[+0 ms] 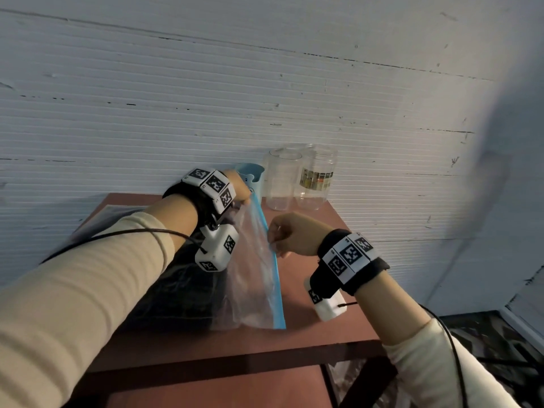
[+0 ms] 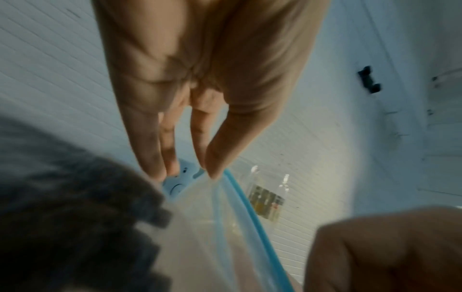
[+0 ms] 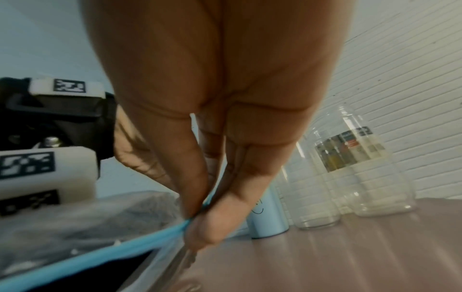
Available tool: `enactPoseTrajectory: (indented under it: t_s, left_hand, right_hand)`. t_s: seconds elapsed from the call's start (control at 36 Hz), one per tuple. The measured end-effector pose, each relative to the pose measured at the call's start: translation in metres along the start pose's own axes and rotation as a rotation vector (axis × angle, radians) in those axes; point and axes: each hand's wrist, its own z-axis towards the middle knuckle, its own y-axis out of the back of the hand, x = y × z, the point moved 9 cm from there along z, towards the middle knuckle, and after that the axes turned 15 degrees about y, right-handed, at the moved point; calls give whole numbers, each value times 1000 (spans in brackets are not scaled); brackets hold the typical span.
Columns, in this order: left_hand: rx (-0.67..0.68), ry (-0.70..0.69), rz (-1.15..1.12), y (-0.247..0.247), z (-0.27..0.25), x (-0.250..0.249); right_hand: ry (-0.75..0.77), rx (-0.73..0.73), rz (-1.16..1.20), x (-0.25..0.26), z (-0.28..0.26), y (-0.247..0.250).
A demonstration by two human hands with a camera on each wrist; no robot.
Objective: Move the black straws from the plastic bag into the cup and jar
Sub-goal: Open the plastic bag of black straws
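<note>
A clear plastic bag [image 1: 253, 278] with a blue zip strip [image 1: 278, 290] lies on the brown table [image 1: 323, 319]. A dark bundle of black straws [image 1: 182, 293] fills its left part, half hidden under my left arm. My left hand [image 1: 240, 193] pinches the bag's far top edge, thumb and fingers [image 2: 212, 170] closed on the film. Thumb and finger of my right hand [image 1: 275, 243] pinch the blue strip [image 3: 172, 231] midway along. The bag mouth is pulled apart between them. A light blue cup [image 1: 253, 175] stands just behind my left hand.
Two clear containers stand at the table's back right corner against the ribbed white wall: a plain one [image 1: 281, 181] and a labelled jar [image 1: 318, 178]. The table edge [image 1: 362, 304] drops off right of my right wrist. A flat sheet [image 1: 100, 219] lies far left.
</note>
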Motion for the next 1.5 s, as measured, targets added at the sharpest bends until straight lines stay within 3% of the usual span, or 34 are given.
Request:
enactPoseTrajectory:
  t_s: [0.14, 0.22, 0.33, 0.42, 0.58, 0.75, 0.94, 1.22, 1.5]
  left_hand:
    - [-19, -60, -48, 3, -21, -3]
    - [151, -84, -59, -18, -39, -2]
    - [351, -44, -295, -44, -53, 0]
    - [337, 1, -429, -45, -54, 2]
    - [300, -42, -400, -44, -56, 1]
    - [236, -21, -400, -39, -58, 5]
    - [207, 49, -569, -32, -53, 12]
    - [116, 24, -572, -17, -42, 16]
    - [137, 28, -563, -14, -45, 16]
  right_hand:
    - [66, -149, 80, 8, -15, 19]
    - [112, -220, 139, 10, -18, 25]
    - [144, -283, 189, 17, -23, 28]
    - [161, -306, 204, 24, -27, 27]
    - [139, -311, 253, 23, -29, 25]
    - [48, -103, 271, 18, -33, 5]
    - [-3, 124, 331, 23, -42, -21]
    - [23, 228, 389, 33, -48, -34]
    - [11, 377, 397, 32, -53, -55]
